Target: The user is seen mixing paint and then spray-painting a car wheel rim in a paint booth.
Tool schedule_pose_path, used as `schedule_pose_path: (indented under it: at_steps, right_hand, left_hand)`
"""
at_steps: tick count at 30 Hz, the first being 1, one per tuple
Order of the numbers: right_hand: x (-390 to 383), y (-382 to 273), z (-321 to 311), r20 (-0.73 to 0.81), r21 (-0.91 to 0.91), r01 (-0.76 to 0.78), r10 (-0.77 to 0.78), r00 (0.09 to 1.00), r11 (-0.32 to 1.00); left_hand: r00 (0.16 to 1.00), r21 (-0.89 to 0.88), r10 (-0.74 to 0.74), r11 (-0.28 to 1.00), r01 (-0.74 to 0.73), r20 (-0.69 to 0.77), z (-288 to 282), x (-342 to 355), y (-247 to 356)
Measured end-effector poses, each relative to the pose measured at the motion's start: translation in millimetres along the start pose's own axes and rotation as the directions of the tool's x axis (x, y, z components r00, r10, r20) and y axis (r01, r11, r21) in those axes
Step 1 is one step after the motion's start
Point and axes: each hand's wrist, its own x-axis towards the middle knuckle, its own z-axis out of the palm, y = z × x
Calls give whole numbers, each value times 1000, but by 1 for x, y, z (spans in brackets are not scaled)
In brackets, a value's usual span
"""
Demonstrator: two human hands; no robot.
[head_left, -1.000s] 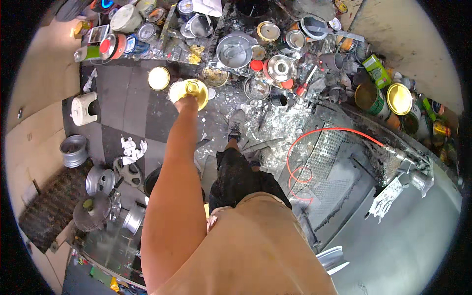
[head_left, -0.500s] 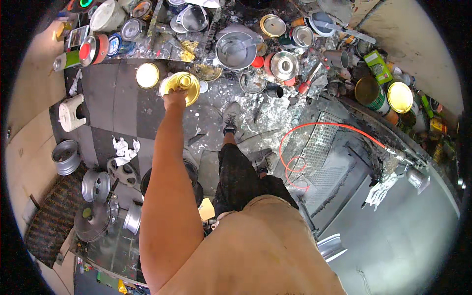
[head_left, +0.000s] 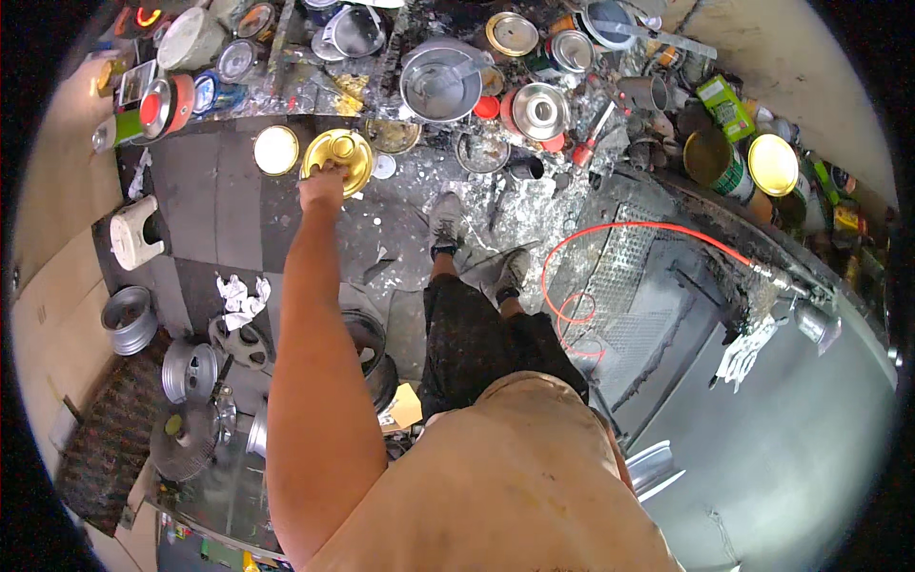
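My left arm reaches far forward, and my left hand [head_left: 322,187] is at the near edge of a round gold-coloured can [head_left: 355,174] with a raised round cap on its top. The fingers curl over the can's near rim, their tips partly hidden. Just left of it stands another can with a pale gold round top [head_left: 275,151]. A small white disc [head_left: 383,167] lies right of the gripped can. My right hand is out of view.
Along the far side stand a grey mixing pot [head_left: 440,88], several paint cans and a red-handled brush [head_left: 583,153]. A white stool [head_left: 133,234] and wheel rims [head_left: 129,319] are at the left. An orange-red hose [head_left: 620,226] curls at the right.
The view has shifted slightly. My left hand stays at the gold can's near rim. My right foot has come forward, closer to the left one.
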Motion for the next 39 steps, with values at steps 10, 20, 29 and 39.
schedule_pose_path:
  at_steps: [10,20,29,39]
  right_hand:
    - [-19,-3,-5,31,-15,71,-71,997,997]
    - [-16,-65,-94,-423,274,186,-56,904,944]
    - [35,-161,-366,-981,76,915,-136,141,396]
    - [179,-126,-563,-988,152,713,118,97,685]
  left_hand:
    - [989,-254,-123,962,98,-82,4,-6,9]
    - [991,-603,111,787,-132,-72,71,-84,42]
    - [929,-653,350,676,-342,-124,113,-217,128]
    - [970,-710,177,661,-243,-167,47,-304,187]
